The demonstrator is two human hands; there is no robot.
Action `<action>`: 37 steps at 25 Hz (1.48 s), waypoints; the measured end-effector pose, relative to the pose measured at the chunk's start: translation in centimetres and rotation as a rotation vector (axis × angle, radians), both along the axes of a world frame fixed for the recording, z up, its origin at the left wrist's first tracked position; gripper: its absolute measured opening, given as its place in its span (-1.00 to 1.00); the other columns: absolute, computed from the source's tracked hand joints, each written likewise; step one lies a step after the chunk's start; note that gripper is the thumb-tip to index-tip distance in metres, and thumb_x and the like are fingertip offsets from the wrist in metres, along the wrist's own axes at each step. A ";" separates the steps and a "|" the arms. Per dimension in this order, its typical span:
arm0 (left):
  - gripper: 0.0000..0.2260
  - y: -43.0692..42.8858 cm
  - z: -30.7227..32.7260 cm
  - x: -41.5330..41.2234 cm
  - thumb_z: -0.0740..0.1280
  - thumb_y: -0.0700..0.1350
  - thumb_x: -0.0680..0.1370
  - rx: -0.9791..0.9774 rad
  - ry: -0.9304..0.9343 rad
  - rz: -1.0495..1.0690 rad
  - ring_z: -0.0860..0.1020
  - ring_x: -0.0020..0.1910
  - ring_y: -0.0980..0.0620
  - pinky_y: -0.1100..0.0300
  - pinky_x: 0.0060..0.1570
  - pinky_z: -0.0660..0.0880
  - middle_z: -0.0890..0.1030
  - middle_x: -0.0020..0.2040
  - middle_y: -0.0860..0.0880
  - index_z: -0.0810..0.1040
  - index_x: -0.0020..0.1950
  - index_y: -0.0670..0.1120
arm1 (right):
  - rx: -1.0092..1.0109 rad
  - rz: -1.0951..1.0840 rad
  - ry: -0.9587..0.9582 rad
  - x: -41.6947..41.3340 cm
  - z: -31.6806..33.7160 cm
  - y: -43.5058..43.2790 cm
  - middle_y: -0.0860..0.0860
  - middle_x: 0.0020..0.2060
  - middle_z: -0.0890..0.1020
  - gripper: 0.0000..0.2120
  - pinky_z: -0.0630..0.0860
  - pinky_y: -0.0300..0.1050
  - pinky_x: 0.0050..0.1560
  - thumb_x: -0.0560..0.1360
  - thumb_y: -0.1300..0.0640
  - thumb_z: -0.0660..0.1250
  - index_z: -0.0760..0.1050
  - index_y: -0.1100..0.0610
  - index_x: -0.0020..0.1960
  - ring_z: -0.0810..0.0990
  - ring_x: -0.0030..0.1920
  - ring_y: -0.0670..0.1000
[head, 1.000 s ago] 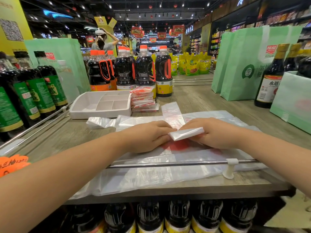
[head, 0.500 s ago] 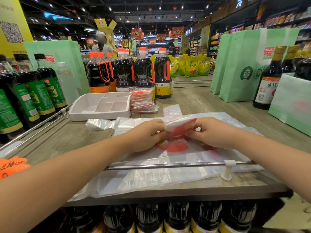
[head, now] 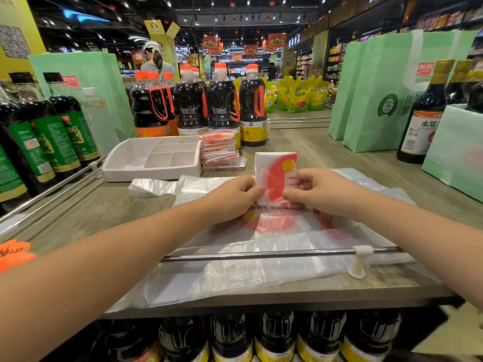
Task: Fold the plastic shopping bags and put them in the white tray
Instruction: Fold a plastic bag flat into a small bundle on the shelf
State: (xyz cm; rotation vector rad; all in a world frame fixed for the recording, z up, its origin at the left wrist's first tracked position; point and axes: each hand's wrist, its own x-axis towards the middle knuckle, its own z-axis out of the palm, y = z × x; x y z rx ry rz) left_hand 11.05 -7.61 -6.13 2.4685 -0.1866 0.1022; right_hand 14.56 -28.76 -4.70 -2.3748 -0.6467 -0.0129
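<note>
A folded bag (head: 274,176), a compact white rectangle printed in red with a yellow dot, stands upright, pinched at its sides by the left hand (head: 232,198) and the right hand (head: 321,192). Under it, unfolded translucent bags (head: 235,273) lie flat on the worktop (head: 326,152). A stack of folded bags (head: 220,150) sits just right of the white tray (head: 151,175), which is divided into compartments.

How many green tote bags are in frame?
4 green tote bags: far-left one, two overlapping at right and, nearest one at right edge. Others may be hidden.
</note>
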 end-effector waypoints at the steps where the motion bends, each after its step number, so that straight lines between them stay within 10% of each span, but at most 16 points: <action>1: -0.65 0.0 0.0 0.0 0.15 0.11 0.68 0.027 0.016 -0.008 0.47 -0.23 0.03 0.10 -0.18 0.41 0.57 -0.17 -0.05 0.53 0.02 -0.15 | 0.007 -0.010 0.029 0.0 0.0 0.0 0.05 -0.18 0.69 -0.72 0.47 -0.16 -0.21 0.52 -0.10 0.42 0.60 0.12 0.03 0.56 -0.30 -0.09; 24: -0.53 0.2 -0.7 0.8 0.20 0.10 0.66 0.174 -0.117 0.008 0.38 -0.36 0.02 0.12 -0.34 0.23 0.47 -0.42 -0.04 0.42 -0.39 -0.10 | -0.311 -0.117 0.022 -0.7 0.4 0.8 0.03 -0.42 0.49 -0.64 0.34 -0.10 -0.29 0.59 -0.06 0.22 0.47 0.11 -0.30 0.43 -0.37 0.00; 37: -0.73 0.8 -1.0 1.0 0.41 0.16 0.52 0.188 -0.295 -0.005 0.50 -0.13 0.09 0.13 -0.15 0.40 0.59 -0.18 0.04 0.63 -0.19 -0.03 | -0.342 -0.187 -0.057 -0.3 0.1 0.3 -0.01 -0.22 0.58 -0.69 0.44 -0.07 -0.19 0.44 -0.13 0.41 0.46 0.11 -0.18 0.51 -0.22 0.00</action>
